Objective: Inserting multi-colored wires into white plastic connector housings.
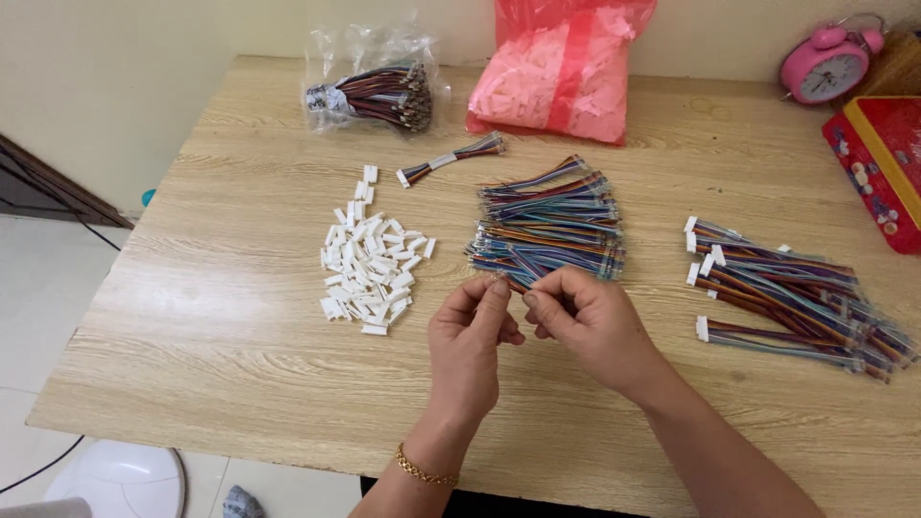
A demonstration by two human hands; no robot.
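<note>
My left hand [470,336] and my right hand [587,321] meet above the near middle of the wooden table [221,326], fingertips pinched together on the near end of a multicoloured wire bundle [549,225]. Whatever small piece sits between the fingers is hidden. A heap of small white plastic connectors [369,264] lies just left of my left hand. Right of my right hand lies a pile of wire bundles with white connectors fitted [796,293].
At the back stand a clear bag of wire bundles [379,91] and a pink bag of white connectors [561,72]. One loose wire bundle [451,158] lies behind the heap. A pink alarm clock [827,62] and a red box [878,163] sit far right.
</note>
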